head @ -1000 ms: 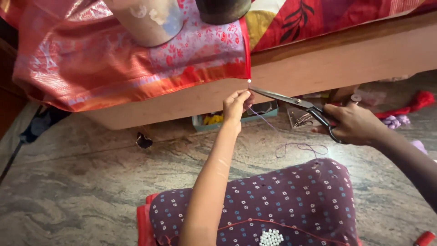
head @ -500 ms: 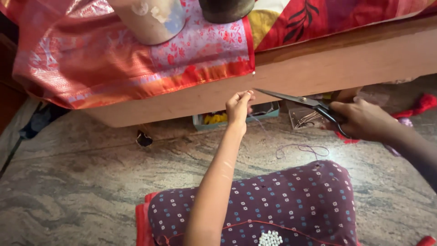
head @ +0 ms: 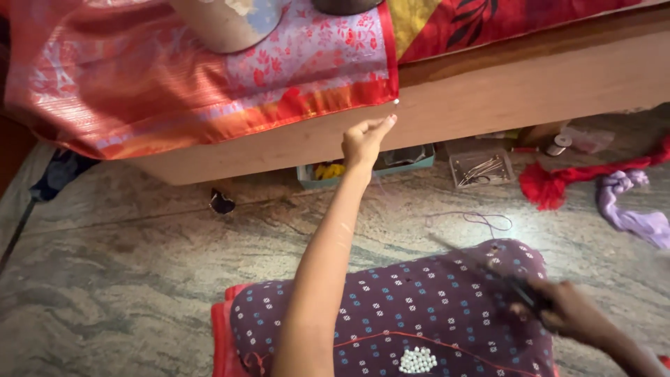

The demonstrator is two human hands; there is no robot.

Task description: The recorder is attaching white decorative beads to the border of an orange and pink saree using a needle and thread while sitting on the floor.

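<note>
Left hand (head: 364, 139) is raised at the end of an outstretched arm, its thumb and forefinger pinched narrow just below a small white bead (head: 396, 102) that sits at the lower corner of the red-bordered cloth (head: 279, 105); whether the fingertips touch the bead or a thread under it cannot be told. Right hand (head: 569, 314) is low at the right, blurred, and closed around the dark handles of a pair of scissors (head: 488, 269), whose blades slant up and to the left over the lap. That lap is covered by a dark purple dotted garment (head: 419, 314) with a red edge, and a small cluster of white beads (head: 417, 360) lies on it near the bottom. A loose purple thread (head: 481, 220) curls on the stone floor (head: 125, 265) just beyond the knee. The cloth hangs over the edge of a wooden bed frame (head: 523, 91), and a pale cylindrical container (head: 223, 24) stands on the cloth near the top. Under the frame sit a shallow tray with yellow pieces (head: 328, 171) and a clear box of metal pins (head: 481, 167). Farther right on the floor lie a strip of red fabric (head: 558, 181) and a bunched lilac cloth (head: 628, 209).
</note>
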